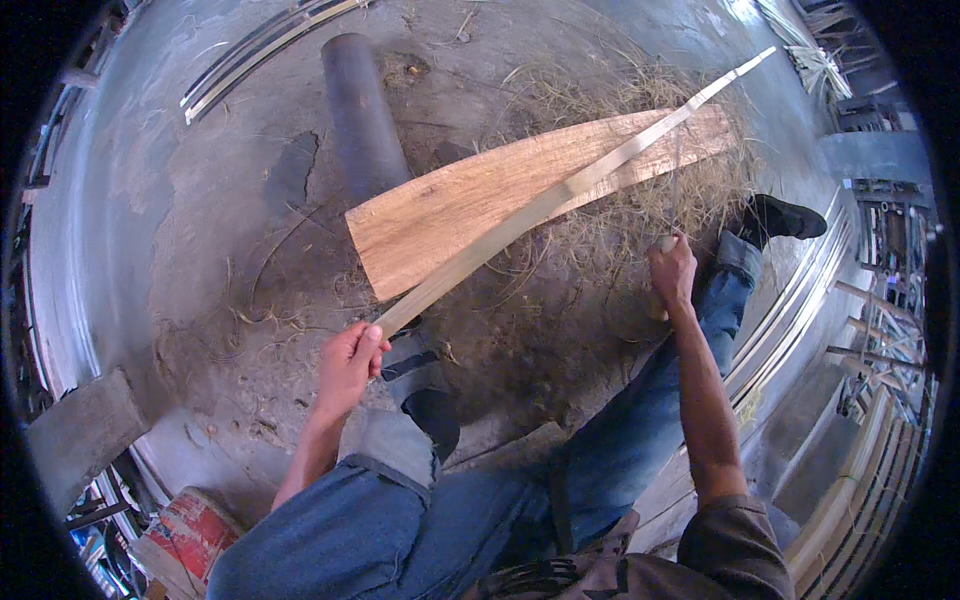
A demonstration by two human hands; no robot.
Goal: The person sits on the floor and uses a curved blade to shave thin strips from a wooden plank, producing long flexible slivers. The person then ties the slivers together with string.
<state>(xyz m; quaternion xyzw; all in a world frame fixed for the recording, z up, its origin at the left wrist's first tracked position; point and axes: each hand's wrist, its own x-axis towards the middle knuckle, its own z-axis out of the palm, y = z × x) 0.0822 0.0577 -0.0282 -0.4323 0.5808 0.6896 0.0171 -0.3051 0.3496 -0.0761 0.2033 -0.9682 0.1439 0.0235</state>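
Note:
My left hand (352, 358) grips the near end of a long pale bamboo strip (560, 190). The strip runs up and to the right, across a broad wooden plank (440, 215) that lies on the concrete floor. My right hand (672, 270) is closed around the pale handle of a tool, just right of the plank's near edge. A thin blade seems to rise from that hand toward the strip, but it is hard to make out. Both my legs, in blue jeans, stretch forward, with a dark shoe (785, 217) past my right hand.
Dry fibres and shavings (610, 240) cover the floor around the plank. A dark cylinder (360, 110) lies behind it. Bundled bamboo strips (255, 55) lie at the far left, more strips (800, 300) along the right. A red drum (195, 530) and a concrete block (85, 430) sit lower left.

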